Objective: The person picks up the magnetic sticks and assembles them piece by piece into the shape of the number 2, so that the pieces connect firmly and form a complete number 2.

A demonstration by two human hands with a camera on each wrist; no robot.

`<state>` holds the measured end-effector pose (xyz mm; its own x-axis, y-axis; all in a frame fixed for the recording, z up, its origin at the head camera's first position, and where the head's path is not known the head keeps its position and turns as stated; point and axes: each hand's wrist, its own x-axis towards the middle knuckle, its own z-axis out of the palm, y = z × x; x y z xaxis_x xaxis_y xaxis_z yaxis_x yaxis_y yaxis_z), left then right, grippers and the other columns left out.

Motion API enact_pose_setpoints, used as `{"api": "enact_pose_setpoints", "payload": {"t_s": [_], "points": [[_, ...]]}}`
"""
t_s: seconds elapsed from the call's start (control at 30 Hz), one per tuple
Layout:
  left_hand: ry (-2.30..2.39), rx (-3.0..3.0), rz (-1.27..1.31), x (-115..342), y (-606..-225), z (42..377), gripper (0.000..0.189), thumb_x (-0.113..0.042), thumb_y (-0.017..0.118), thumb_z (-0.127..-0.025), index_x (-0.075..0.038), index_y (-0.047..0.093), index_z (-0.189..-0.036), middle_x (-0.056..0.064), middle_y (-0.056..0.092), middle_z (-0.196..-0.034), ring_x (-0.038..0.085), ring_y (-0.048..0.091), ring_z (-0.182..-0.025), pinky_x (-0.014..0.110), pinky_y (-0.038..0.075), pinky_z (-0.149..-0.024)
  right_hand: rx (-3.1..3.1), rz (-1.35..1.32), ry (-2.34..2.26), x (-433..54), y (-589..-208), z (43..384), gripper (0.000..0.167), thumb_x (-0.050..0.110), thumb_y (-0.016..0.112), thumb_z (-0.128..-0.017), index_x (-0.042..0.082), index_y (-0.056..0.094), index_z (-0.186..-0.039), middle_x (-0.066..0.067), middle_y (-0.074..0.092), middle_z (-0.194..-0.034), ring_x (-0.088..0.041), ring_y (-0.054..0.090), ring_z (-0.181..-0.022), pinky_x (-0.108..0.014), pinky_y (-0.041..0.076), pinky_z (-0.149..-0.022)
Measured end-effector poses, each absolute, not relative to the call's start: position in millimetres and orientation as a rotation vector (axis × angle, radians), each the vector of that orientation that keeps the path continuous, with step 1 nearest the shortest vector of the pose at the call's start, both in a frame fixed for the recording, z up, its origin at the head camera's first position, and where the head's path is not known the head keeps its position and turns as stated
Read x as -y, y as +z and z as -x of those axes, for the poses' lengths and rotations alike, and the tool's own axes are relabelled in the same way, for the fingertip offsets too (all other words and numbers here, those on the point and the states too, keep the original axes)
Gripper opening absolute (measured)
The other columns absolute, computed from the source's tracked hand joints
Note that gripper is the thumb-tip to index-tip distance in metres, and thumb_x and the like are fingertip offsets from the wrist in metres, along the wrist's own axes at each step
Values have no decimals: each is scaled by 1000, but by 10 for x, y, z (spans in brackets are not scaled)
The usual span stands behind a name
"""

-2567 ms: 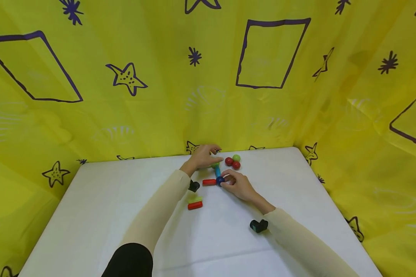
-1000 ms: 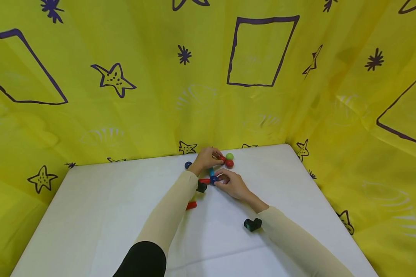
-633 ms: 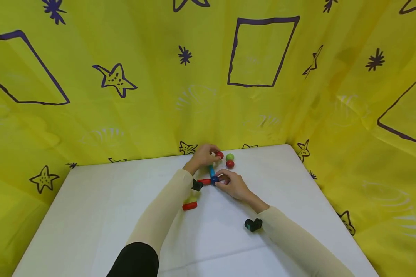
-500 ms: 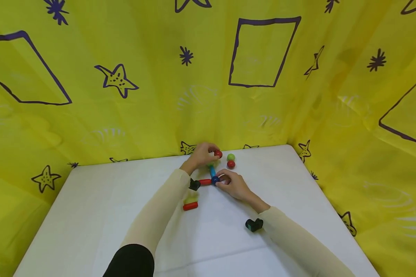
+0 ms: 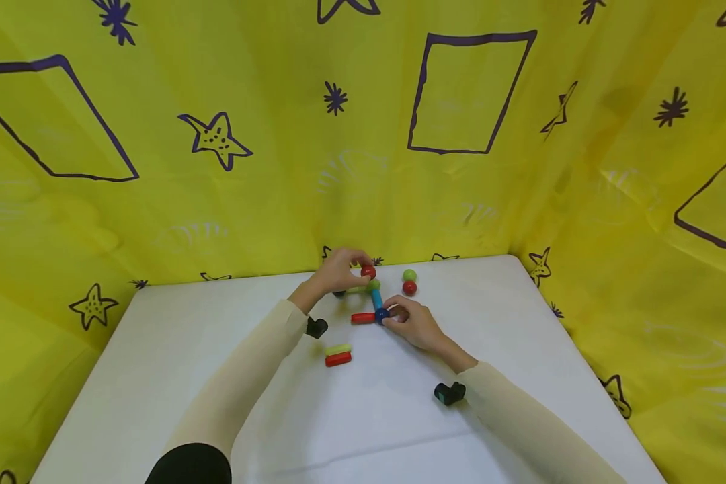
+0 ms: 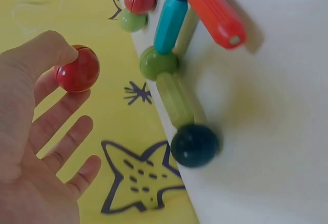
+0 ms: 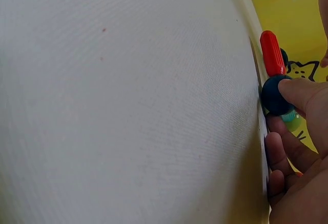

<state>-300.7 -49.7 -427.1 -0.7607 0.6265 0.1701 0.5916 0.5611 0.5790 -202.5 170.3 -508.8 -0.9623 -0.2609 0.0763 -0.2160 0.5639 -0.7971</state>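
Note:
My left hand (image 5: 337, 270) pinches a red ball (image 6: 78, 69) between thumb and fingertips, held above the back of the table. My right hand (image 5: 419, 326) pinches a dark blue ball (image 5: 382, 315) at the near corner of a joined toy piece. From that ball a red rod (image 5: 363, 318) runs left and a light blue rod (image 5: 378, 299) runs back to a green ball (image 6: 158, 63). A yellow-green rod (image 6: 175, 100) links the green ball to another dark blue ball (image 6: 195, 145), mostly hidden behind my left hand in the head view.
Right of the joined piece lie a loose green ball (image 5: 409, 275) and a red ball (image 5: 409, 288), side by side. Nearer me, a loose yellow-green rod (image 5: 338, 349) lies against a red rod (image 5: 338, 359). A yellow patterned cloth (image 5: 278, 202) hangs behind the white table (image 5: 218, 356).
My left hand has picked the red ball from the loose group and carried it left, over the green ball of the joined piece. My right hand keeps its hold on the dark blue ball.

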Motion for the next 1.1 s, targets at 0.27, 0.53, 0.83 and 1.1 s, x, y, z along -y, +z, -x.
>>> {"api": "enact_pose_setpoints", "payload": {"t_s": [0.27, 0.53, 0.83, 1.1], "points": [[950, -2713, -1075, 763, -4248, 2864, 29, -14, 79, -87, -3, 74, -113, 10, 73, -108, 39, 63, -109, 52, 50, -97, -2728, 408, -1385, -1715, -5111, 2032, 24, 18, 76, -94, 15, 68, -117, -4, 74, -109, -18, 59, -85, -32, 49, -77], [907, -2720, -1039, 1019, -4320, 2693, 26, -14, 77, -86, -6, 77, -110, 4, 74, -105, 36, 62, -104, 41, 49, -86, -2725, 411, -1384, -1714, -5080, 2026, 24, 16, 76, -94, 14, 68, -117, -4, 74, -107, -18, 58, -84, -32, 49, -76], [841, -2720, -919, 1111, -4593, 2554, 29, -17, 79, -86, -10, 78, -114, 1, 73, -102, 26, 59, -100, 39, 47, -87, -2727, 422, -1381, -1727, -5085, 2027, 23, 16, 76, -94, 14, 68, -116, -5, 74, -107, -17, 58, -83, -33, 48, -76], [862, -2713, -891, 1128, -4753, 2484, 28, -12, 80, -86, -7, 78, -114, 2, 73, -101, 22, 59, -95, 36, 48, -85, -2737, 429, -1373, -1719, -5109, 2037, 24, 18, 76, -95, 14, 68, -117, -5, 74, -107, -17, 58, -83, -32, 48, -75]]}}
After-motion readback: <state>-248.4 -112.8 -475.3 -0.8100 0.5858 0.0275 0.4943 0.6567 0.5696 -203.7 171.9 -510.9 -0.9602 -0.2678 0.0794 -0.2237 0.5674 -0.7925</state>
